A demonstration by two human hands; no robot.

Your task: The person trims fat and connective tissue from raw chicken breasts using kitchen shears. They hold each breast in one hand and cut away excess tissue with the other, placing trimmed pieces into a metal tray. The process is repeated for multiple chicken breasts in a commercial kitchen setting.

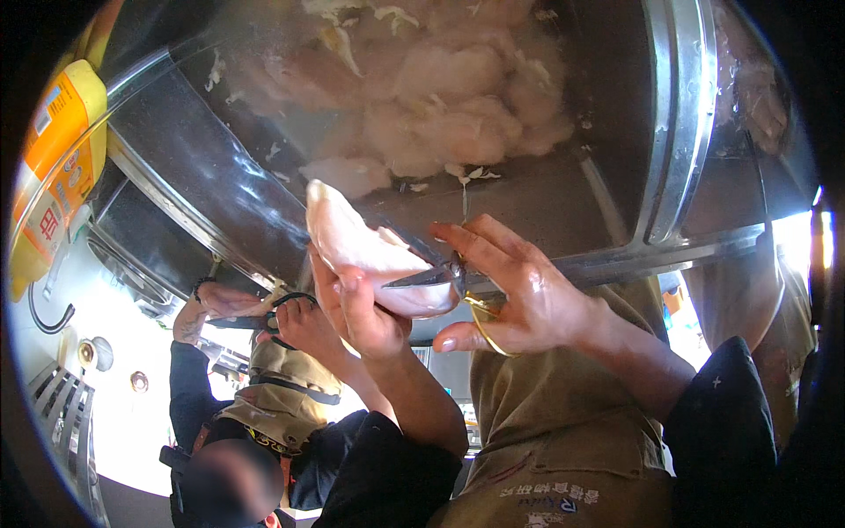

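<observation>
My left hand [370, 310] grips a pale piece of raw meat [360, 247], which looks like chicken breast, with the thumb pressed against its near side. My right hand [535, 290] holds scissors by their gold-coloured handles [487, 323], fingers and thumb spread wide. The scissors' blades [422, 277] are parted; one lies across the near face of the meat, and the other is partly hidden behind it. Both hands are over the near edge of a stainless steel sink [561, 191]. Many similar raw meat pieces [436, 105] lie in cloudy water in the basin.
On the left, another person [284, 396] holds dark-handled scissors [277, 320] and a piece of meat at the sink edge. A yellow and orange container [63, 152] bearing writing stands at the far left. A raised metal divider [676, 125] borders the basin's right side.
</observation>
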